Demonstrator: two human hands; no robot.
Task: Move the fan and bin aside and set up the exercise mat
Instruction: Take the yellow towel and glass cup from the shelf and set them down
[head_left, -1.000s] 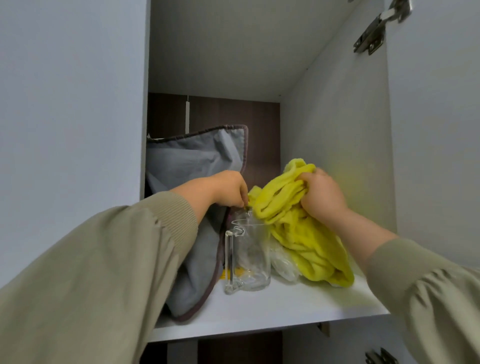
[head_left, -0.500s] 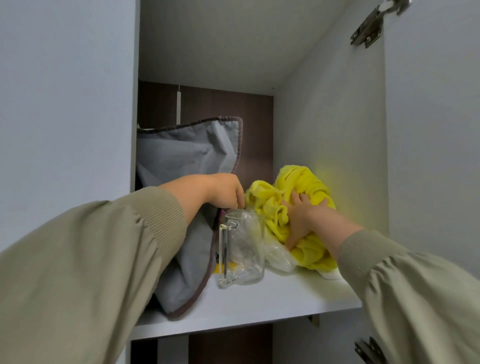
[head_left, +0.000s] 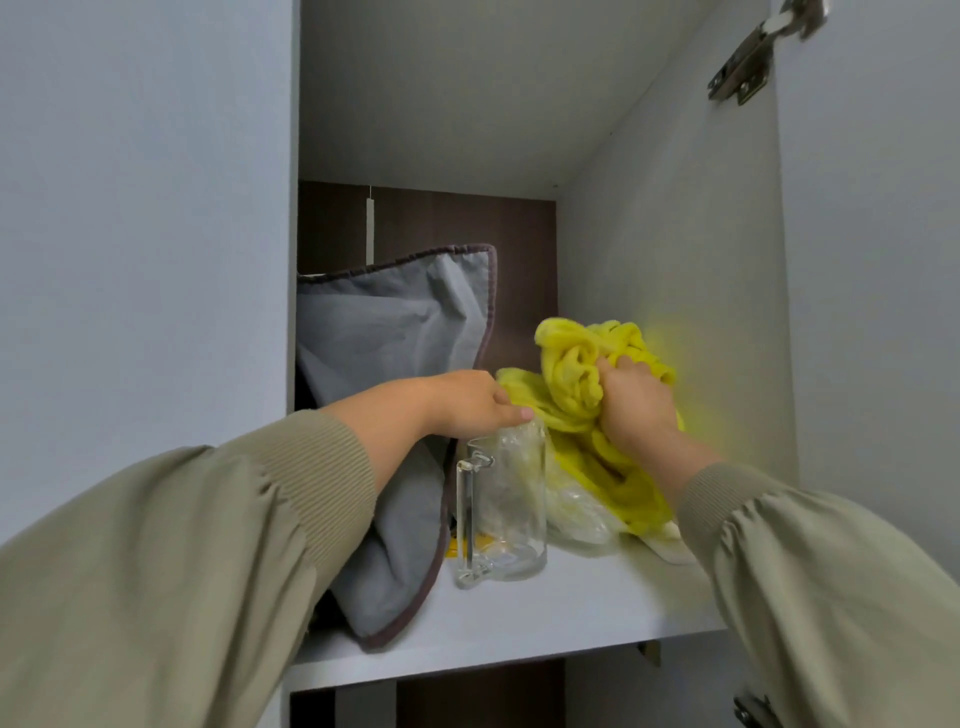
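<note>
On the shelf (head_left: 571, 608), the right hand (head_left: 634, 405) grips the bunched yellow towel (head_left: 571, 364) just right of the left hand (head_left: 462, 408), whose fingers curl at the glass mug (head_left: 501, 519) rim, though I cannot tell what they hold.

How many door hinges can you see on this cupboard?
2: upper hinge at top right; lower hinge at the bottom right edge. Others may be out of frame.
</note>
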